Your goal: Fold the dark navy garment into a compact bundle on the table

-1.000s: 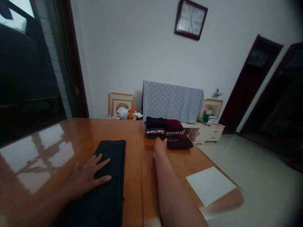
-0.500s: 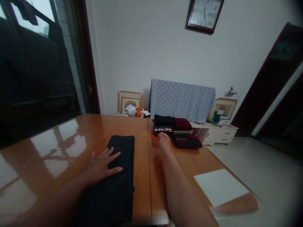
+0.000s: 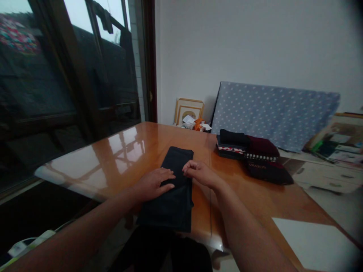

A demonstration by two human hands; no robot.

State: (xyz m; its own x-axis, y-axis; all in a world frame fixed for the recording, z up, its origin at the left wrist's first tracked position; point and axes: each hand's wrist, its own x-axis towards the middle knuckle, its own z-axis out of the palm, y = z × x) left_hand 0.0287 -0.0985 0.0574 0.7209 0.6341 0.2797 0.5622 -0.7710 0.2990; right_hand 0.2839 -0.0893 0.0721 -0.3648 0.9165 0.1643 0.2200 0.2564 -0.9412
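Note:
A dark folded garment (image 3: pixel 170 204) lies lengthwise on the glossy wooden table (image 3: pixel 153 139), its near end at the table's front edge. My left hand (image 3: pixel 155 183) rests on its left part, fingers spread and holding nothing. Over the garment's right edge is my right hand (image 3: pixel 198 173), its fingers curled together; whether cloth is pinched between them is too small to tell. Further back on the right stand two stacks of folded clothes: one dark stack (image 3: pixel 231 144) with a black piece on top, and one maroon stack (image 3: pixel 262 147) beside it.
A white sheet (image 3: pixel 314 241) lies at the table's right front. Behind the table are a polka-dot cloth (image 3: pixel 272 113), a framed picture (image 3: pixel 188 109) and a white cabinet (image 3: pixel 326 175). Glass doors (image 3: pixel 107 75) stand at the left.
The view has turned left and down. My right hand has moved from beside the clothes stacks to the dark garment's right edge. My left hand remains on the garment.

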